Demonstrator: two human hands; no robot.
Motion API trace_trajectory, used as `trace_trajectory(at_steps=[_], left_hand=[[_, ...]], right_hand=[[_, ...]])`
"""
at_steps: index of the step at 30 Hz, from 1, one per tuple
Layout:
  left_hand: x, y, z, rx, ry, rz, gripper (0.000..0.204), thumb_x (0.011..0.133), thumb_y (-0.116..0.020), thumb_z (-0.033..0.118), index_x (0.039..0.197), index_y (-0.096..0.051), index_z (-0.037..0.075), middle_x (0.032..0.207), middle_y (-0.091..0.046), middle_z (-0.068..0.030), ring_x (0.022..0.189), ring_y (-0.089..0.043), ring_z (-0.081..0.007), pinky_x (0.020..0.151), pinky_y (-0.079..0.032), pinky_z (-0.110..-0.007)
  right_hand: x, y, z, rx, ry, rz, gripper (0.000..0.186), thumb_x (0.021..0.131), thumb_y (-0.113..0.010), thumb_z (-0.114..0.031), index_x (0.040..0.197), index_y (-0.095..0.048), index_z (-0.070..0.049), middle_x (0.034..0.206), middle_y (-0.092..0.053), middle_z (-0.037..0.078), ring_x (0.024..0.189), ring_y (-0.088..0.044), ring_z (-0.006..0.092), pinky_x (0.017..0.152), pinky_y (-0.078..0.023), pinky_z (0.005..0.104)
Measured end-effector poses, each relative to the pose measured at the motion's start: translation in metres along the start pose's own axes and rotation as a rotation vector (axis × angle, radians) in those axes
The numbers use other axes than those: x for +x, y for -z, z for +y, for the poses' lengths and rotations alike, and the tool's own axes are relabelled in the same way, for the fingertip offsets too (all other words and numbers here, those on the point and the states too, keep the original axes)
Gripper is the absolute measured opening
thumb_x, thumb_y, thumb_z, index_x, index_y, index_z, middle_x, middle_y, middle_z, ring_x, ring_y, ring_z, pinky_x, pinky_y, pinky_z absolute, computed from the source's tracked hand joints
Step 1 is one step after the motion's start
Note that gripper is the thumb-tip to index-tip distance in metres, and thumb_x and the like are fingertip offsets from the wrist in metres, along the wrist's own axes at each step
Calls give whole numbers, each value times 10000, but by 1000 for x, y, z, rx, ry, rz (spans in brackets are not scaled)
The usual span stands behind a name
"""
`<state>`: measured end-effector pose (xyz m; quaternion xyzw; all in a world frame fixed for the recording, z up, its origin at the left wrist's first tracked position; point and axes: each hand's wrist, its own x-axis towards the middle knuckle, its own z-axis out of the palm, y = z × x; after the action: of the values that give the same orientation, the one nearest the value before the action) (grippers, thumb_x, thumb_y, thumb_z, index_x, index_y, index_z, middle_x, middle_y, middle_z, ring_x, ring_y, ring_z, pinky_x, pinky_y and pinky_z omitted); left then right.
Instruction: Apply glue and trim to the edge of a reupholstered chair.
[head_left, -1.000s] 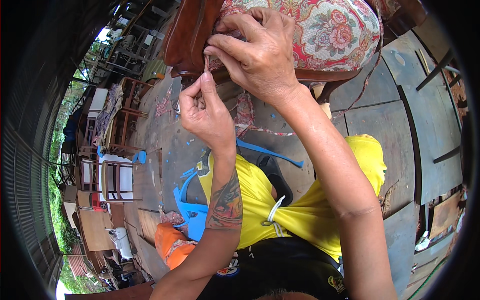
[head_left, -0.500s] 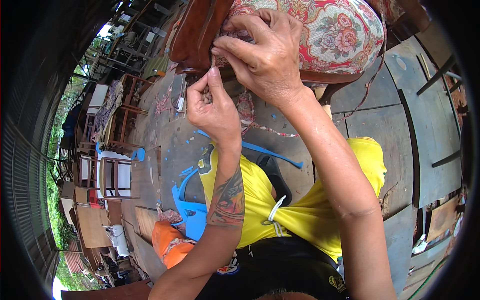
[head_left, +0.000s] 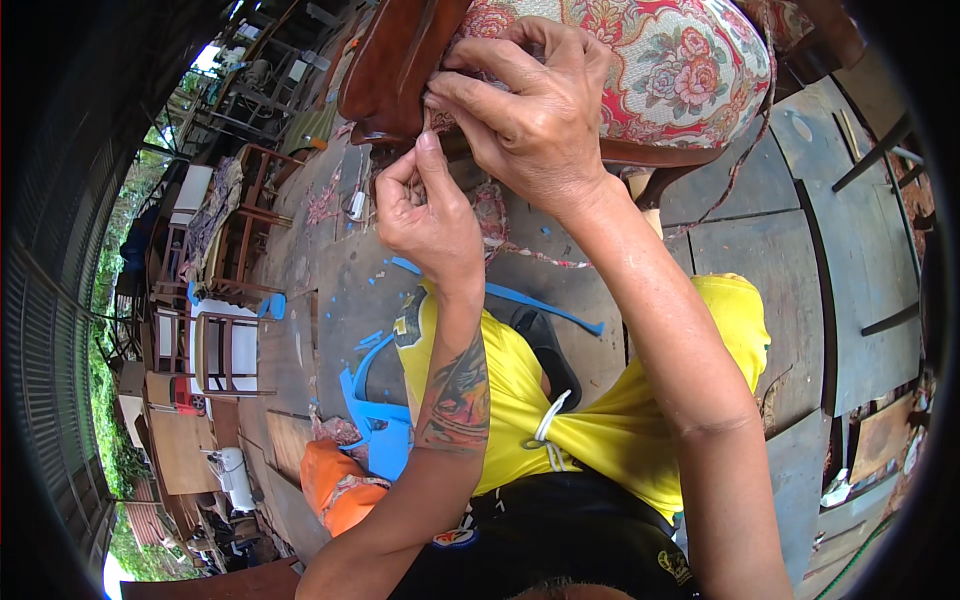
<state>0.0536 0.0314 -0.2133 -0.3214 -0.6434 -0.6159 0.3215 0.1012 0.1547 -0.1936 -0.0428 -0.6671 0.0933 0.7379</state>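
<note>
At the top, an upholstered chair seat (head_left: 690,80) in red and cream floral fabric is framed by dark polished wood. Its curved wooden armrest (head_left: 400,75) stands to the left of my hands. My right hand (head_left: 548,115) rests against the seat's left corner, thumb and forefinger pinched. Just below it, my left hand (head_left: 435,220) is closed in a pinch, and a thin strip of cord (head_left: 428,122) runs between the two sets of fingertips. A patterned fabric piping cord (head_left: 742,172) hangs down the seat's right side and trails on the floor behind my hands.
Blue foam offcuts (head_left: 375,420) and strips lie by my left leg, beside an orange bag (head_left: 335,480). Several wooden chair frames (head_left: 228,350) stand at the left, near a white cylindrical tank (head_left: 235,480). Overlapping boards (head_left: 745,260) with raised edges cover the floor.
Both hands stay almost where they were, still pinching at the seat corner. The view has shifted very slightly.
</note>
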Motion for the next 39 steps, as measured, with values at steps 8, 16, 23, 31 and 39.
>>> trace_trajectory(at_steps=[8, 16, 23, 31, 39], left_hand=[[-2, -2, -7, 41, -60, 42, 197, 984, -758, 130, 975, -710, -60, 890, -741, -102, 738, -660, -115, 649, -533, -254], [-6, -4, -7, 88, -60, 50, 188, 984, -758, 134, 971, -713, -49, 888, -741, -109, 756, -667, -127, 667, -540, -266], [-8, -8, -5, 94, -23, 73, 168, 976, -761, 113, 972, -713, -48, 895, -749, -125, 786, -692, -161, 722, -559, -295], [-9, -9, -2, 158, -96, 72, 173, 972, -765, 120, 965, -723, -47, 904, -759, -139, 816, -703, -179, 749, -561, -315], [-7, -8, -4, 128, -45, 69, 186, 976, -763, 134, 967, -721, -47, 901, -753, -129, 793, -688, -174, 751, -555, -315]], right_hand=[[0, -4, 0, 32, -16, 28, 127, 723, -834, -255, 836, -777, -236, 994, -700, -119, 1076, -571, 218, 938, -347, 485], [0, 2, 0, 7, -8, -8, 200, 726, -853, -237, 919, -804, -259, 1047, -715, -108, 1040, -576, 224, 890, -370, 437], [1, 3, 0, 8, -7, -8, 202, 719, -853, -248, 915, -802, -261, 1051, -714, -106, 1042, -576, 232, 898, -360, 440], [0, 3, 0, 23, -11, -7, 206, 717, -856, -241, 916, -802, -252, 1056, -713, -98, 1045, -581, 234, 903, -361, 450], [1, 4, 0, 22, -7, -12, 221, 718, -857, -242, 931, -799, -243, 1068, -711, -90, 1049, -579, 242, 907, -366, 454]])
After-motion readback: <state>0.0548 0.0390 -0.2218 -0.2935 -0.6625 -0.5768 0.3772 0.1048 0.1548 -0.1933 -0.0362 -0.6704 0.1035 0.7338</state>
